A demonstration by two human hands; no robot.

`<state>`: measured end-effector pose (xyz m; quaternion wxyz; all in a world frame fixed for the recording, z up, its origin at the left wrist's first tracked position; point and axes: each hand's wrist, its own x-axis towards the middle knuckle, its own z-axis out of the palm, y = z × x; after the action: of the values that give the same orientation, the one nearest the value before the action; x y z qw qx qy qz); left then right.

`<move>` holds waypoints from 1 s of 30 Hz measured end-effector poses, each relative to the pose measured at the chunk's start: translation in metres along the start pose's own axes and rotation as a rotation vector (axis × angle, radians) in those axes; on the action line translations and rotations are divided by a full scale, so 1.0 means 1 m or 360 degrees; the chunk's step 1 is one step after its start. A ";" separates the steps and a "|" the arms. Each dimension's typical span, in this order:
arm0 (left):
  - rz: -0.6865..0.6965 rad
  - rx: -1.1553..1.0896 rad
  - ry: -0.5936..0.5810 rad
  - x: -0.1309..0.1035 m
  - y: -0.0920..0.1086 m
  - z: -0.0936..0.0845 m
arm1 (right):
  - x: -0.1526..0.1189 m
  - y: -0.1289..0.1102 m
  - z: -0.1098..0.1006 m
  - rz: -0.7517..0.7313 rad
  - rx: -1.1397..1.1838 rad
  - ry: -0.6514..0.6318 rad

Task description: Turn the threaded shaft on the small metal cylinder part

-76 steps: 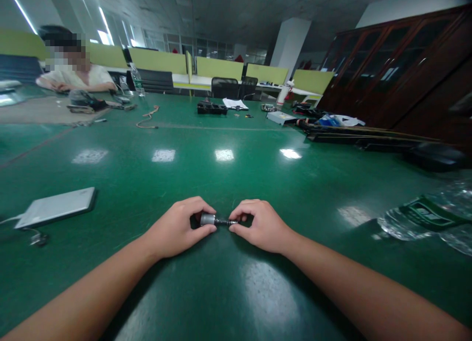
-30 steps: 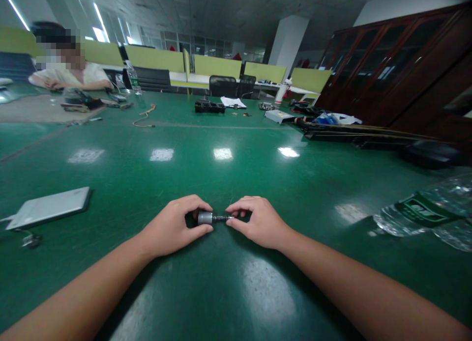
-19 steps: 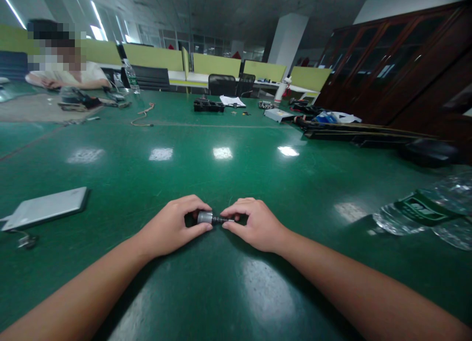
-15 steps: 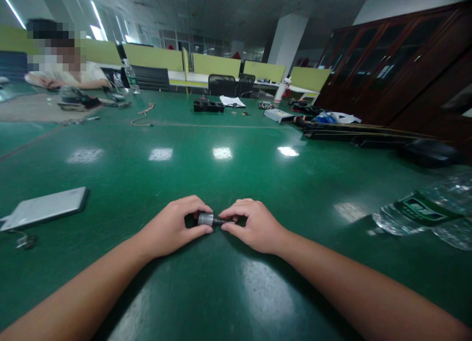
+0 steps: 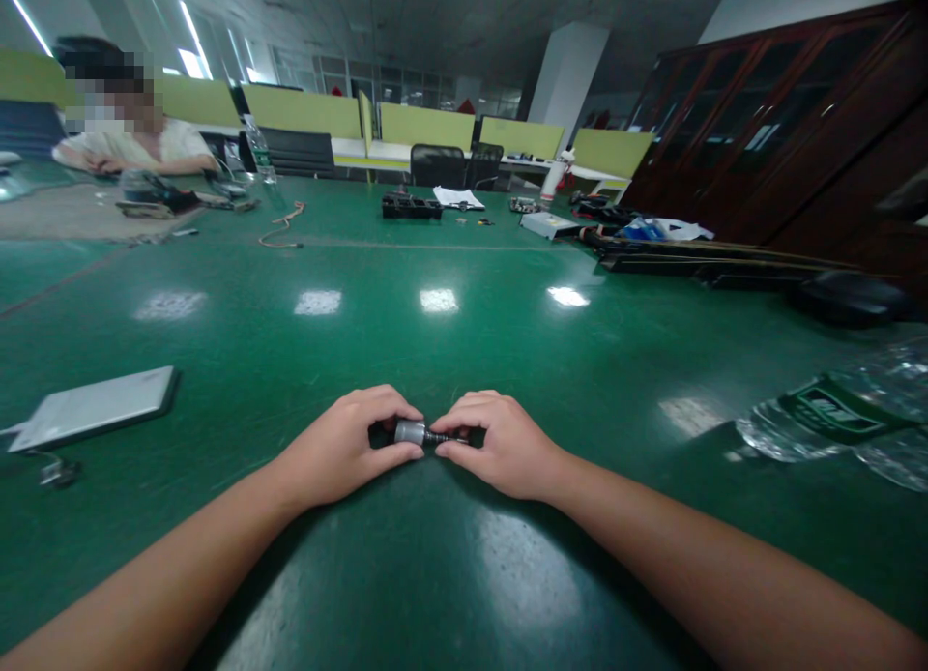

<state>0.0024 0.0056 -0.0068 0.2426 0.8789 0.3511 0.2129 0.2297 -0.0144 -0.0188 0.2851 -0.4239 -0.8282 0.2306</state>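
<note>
Glossy grey cylinder [image 5: 411,432], dark, seemingly ribbed shaft [image 5: 435,437]
I saw the left hand [image 5: 340,451], fingers curved, pinching the cylinder; the arched right hand [image 5: 511,447] gripped the shaft.

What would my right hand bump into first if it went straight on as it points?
Probably the silver cylinder, just ahead of your right hand along the dark shaft. Your left hand grips it and reaches nearly level with its end, so which comes first is uncertain.
</note>
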 end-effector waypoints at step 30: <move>-0.0032 0.0001 0.0009 0.000 0.001 0.000 | -0.003 0.001 -0.004 0.0025 0.0033 0.0001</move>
<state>0.0029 0.0052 -0.0064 0.2433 0.8749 0.3606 0.2129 0.2347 -0.0155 -0.0174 0.2878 -0.4276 -0.8222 0.2414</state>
